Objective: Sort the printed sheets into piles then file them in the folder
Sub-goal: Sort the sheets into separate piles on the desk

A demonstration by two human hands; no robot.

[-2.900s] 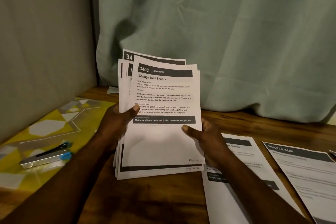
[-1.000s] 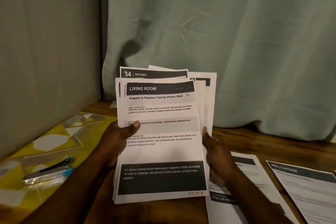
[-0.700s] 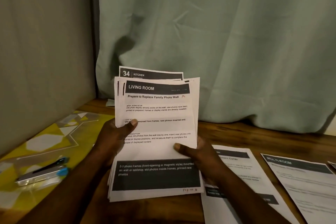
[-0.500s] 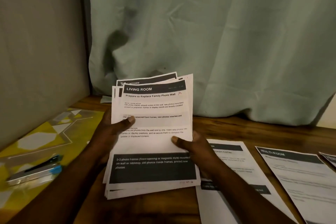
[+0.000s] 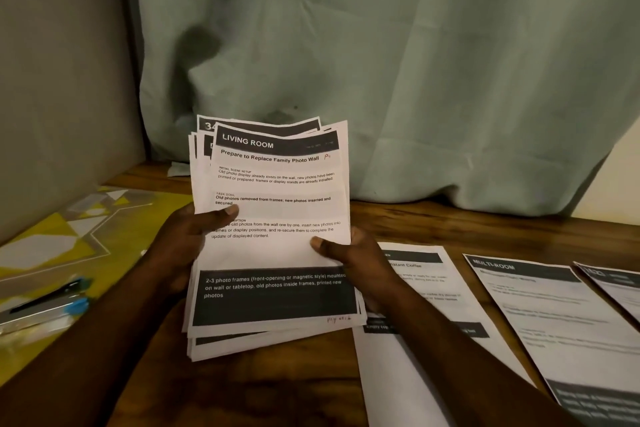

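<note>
Now holding the stack of printed sheets [image 5: 273, 253] with both hands above the wooden desk [image 5: 450, 229], tilting it up toward the camera. Gripping the left edge of the stack with the left hand [image 5: 183, 243]: pressing the left thumb [image 5: 225, 212] on the top page beside the words "Task goal" and hiding the other fingers behind the paper. Gripping the right edge with the right hand [image 5: 356, 260] in the same way: laying the right thumb [image 5: 320, 243] on the front, under the last line of small text, and passing the other fingers under the stack, out of sight. Showing on the top page the heading "LIVING ROOM" and the title "Prepare to Replace Family Photo Wall"; fanning out unevenly behind it several more pages, one beginning with "34". Not being able to judge any contact between the lower edge of the stack and the desk. Seeing to the right, lying flat on the desk side by side, a coffee sheet [image 5: 429, 291] partly under the right wrist, a "MULTI-ROOM" sheet [image 5: 543, 319] and a corner of a third sheet [image 5: 620, 288]. Seeing at the left a yellow patterned cover [image 5: 52, 246] with a pen [image 5: 48, 296] on it, and behind everything a pale green curtain [image 5: 398, 62].
</note>
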